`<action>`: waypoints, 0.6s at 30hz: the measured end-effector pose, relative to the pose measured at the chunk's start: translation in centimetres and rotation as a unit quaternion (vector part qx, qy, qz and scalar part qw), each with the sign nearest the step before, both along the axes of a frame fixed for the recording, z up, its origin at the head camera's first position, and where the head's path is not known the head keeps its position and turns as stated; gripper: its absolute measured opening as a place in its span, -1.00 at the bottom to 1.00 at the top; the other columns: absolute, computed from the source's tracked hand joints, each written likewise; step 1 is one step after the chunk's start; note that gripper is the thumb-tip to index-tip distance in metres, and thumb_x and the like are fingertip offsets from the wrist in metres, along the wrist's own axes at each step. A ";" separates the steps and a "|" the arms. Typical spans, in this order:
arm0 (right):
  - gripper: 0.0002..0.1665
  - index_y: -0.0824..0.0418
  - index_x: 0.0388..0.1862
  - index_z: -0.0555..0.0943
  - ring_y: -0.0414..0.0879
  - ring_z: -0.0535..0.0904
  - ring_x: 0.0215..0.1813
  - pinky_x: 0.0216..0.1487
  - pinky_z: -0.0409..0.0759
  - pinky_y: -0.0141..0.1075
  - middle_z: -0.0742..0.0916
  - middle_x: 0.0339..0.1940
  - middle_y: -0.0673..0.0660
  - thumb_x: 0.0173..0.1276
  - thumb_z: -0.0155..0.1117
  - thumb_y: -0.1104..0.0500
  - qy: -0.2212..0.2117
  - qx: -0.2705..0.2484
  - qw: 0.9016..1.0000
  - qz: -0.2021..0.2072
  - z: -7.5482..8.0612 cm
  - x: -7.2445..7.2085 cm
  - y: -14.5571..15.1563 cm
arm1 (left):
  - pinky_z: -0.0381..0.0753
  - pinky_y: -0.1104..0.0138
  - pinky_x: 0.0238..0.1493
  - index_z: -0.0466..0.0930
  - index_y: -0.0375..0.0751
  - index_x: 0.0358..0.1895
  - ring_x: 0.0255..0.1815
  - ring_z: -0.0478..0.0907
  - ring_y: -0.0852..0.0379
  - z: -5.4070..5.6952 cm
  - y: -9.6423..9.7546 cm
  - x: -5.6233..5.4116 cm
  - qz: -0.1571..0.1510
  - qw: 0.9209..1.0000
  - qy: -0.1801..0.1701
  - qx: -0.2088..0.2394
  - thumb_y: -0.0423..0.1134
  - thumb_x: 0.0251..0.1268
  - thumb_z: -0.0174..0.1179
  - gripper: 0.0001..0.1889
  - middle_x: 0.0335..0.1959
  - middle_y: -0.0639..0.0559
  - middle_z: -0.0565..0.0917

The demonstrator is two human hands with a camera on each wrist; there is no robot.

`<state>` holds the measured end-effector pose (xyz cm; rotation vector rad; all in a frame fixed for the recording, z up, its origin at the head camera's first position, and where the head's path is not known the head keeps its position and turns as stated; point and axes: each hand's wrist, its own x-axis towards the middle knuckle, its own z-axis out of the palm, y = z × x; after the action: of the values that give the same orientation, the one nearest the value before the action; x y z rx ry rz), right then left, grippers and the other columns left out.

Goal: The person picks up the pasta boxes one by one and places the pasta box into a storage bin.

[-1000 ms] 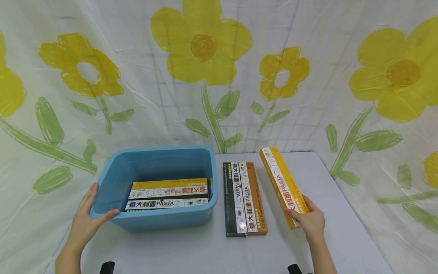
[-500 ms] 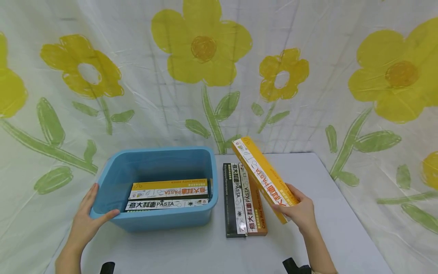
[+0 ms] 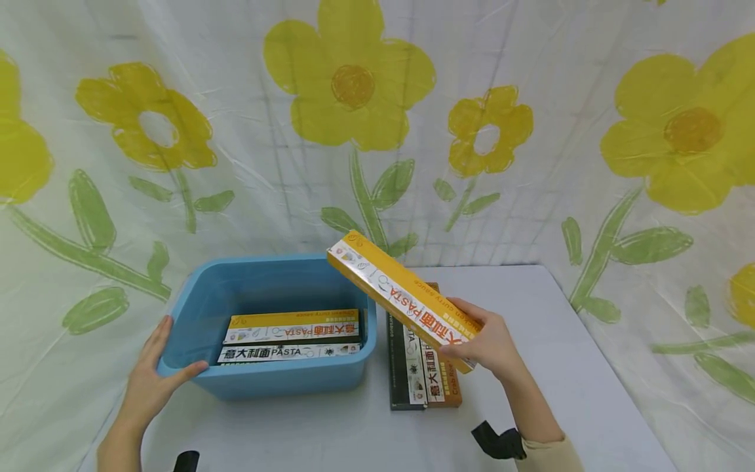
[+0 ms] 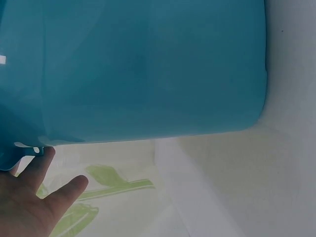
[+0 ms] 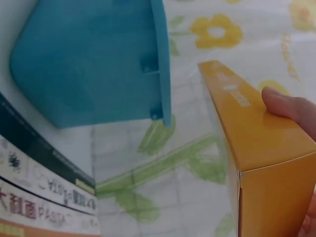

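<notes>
My right hand (image 3: 486,337) grips a yellow pasta box (image 3: 401,295) by its near end. The box slants up to the left, its far end overlapping the right rim of a blue plastic bin (image 3: 289,380) in the head view. In the right wrist view, the thumb (image 5: 286,106) lies along the box's yellow side. My left hand (image 3: 141,377) rests at the bin's front left corner, fingers spread, thumb over the front rim; the left wrist view shows straight fingers reaching the rim. Inside the bin lie another yellow pasta box (image 3: 291,320) and a black-and-white one (image 3: 265,353).
Beneath the held box, a black pasta box (image 3: 399,387) and a brown one (image 3: 451,390) lie side by side on the white table (image 3: 554,328), right of the bin. A flowered curtain (image 3: 236,131) hangs right behind the table.
My right hand has lifted the yellow pasta box and carried it left, from the table's right side over the two lying boxes to the bin's edge. The left hand stays at the bin.
</notes>
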<state>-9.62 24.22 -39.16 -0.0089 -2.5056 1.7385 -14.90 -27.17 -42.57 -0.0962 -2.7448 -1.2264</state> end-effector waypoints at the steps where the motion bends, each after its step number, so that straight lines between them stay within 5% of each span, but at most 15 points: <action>1: 0.01 0.32 0.38 0.41 0.07 0.49 -0.07 -0.15 0.61 -0.29 0.57 0.20 0.33 -0.11 0.64 0.25 0.005 0.005 1.000 0.016 0.2 -0.3 -0.1 | -0.12 -0.50 0.21 -0.34 0.01 0.57 0.49 -0.31 -0.48 0.0 0.0 0.0 0.000 1.000 -0.001 0.000 -0.04 0.19 0.34 0.10 0.58 -0.24 -0.28; 12: -0.03 0.33 0.34 0.45 0.03 0.53 -0.10 -0.14 0.60 -0.24 0.64 0.11 0.26 -0.14 0.63 0.24 0.023 0.016 0.988 0.152 2.6 -4.4 -2.9 | -0.12 -0.50 0.21 -0.29 -0.09 0.58 0.49 -0.29 -0.47 0.2 -0.2 0.3 -0.004 1.000 0.015 -0.016 -0.02 0.15 0.36 0.10 0.57 -0.27 -0.25; 18: -0.03 0.33 0.32 0.47 0.00 0.55 -0.07 -0.11 0.61 -0.23 0.65 0.11 0.23 -0.15 0.64 0.22 0.024 0.040 0.980 0.192 3.1 -6.3 -5.3 | -0.12 -0.49 0.22 -0.25 -0.16 0.57 0.50 -0.29 -0.46 0.4 -0.1 0.1 -0.016 0.999 0.018 -0.022 -0.01 0.13 0.37 0.11 0.57 -0.28 -0.23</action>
<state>-15.92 18.96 -36.02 0.5512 -2.6732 1.7295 -14.78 -27.26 -42.22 -0.1662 -2.7507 -1.1594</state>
